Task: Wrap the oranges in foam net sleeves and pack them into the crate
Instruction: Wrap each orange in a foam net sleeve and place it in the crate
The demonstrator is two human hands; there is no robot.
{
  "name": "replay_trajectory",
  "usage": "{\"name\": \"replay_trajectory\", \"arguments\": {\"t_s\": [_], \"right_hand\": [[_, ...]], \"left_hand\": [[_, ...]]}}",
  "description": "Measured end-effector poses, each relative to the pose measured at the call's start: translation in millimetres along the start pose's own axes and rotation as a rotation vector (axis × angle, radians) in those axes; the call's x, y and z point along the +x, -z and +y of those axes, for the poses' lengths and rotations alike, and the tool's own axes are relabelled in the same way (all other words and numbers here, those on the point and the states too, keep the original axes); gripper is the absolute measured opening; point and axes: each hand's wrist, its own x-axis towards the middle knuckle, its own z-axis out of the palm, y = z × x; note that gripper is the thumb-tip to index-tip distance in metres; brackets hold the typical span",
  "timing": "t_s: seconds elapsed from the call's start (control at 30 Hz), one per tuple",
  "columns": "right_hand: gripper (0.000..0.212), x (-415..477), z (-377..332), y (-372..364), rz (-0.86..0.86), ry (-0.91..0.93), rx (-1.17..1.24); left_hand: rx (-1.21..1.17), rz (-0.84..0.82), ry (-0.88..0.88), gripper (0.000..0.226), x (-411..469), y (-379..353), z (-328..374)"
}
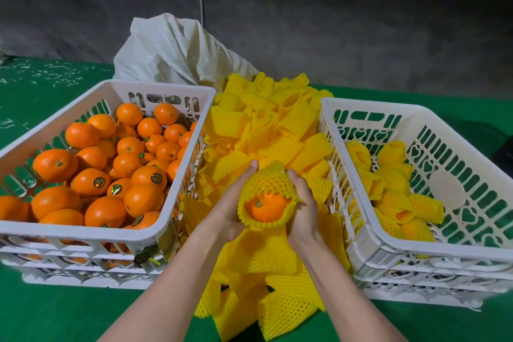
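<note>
Head view showed the fingers (251, 168) of the left hand (230, 208) lying along one side of a yellow sleeve (268, 179). Those of the right hand (301, 211) were curled round its other side. Together they gripped it, though the fingertips behind it were hidden.

Inside the sleeve sat an orange (266, 209), with its stem end facing the camera and uncovered. I judged the wrapping of this fruit nearly finished, but the sleeve was not yet drawn over the end. The hands held it above the pile (277, 130) of loose sleeves, between the two crates.

In the right crate (444, 251) lay several wrapped oranges (394, 203), only along its left part, with much bare floor beside them. The left crate (83, 230) was full of bare oranges (105, 175). The task therefore seemed at an early stage: a few packed, many left.

Behind the pile stood a white sack (172, 50), and everything rested on a green table (55, 314).
</note>
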Motion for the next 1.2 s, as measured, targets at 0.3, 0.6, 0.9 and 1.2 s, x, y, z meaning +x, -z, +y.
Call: {"name": "replay_trajectory", "arguments": {"t_s": [0.3, 0.6, 0.9, 1.2], "right_hand": [[0.034, 0.7, -5.6, 10.8, -0.062, 0.272, -0.527], [0.036, 3.5, 3.4, 13.2, 0.214, 0.269, -0.552], [0.026, -12.7, 8.5, 4.8, -0.041, 0.298, -0.558], [0.06, -25.0, -10.7, 21.2, -0.164, 0.386, -0.705]], "left_hand": [[-0.102, -0.123, 0.054, 0.035, -2.4, 7.8, 0.4], [0.281, -0.09, 0.085, 0.043, -11.4, 2.1, 3.4], [0.21, 0.198, -0.045, 0.031, -11.8, 1.3, 6.3], [0.196, -0.075, -0.087, 0.057, -26.5, -17.1, 6.5]]}}
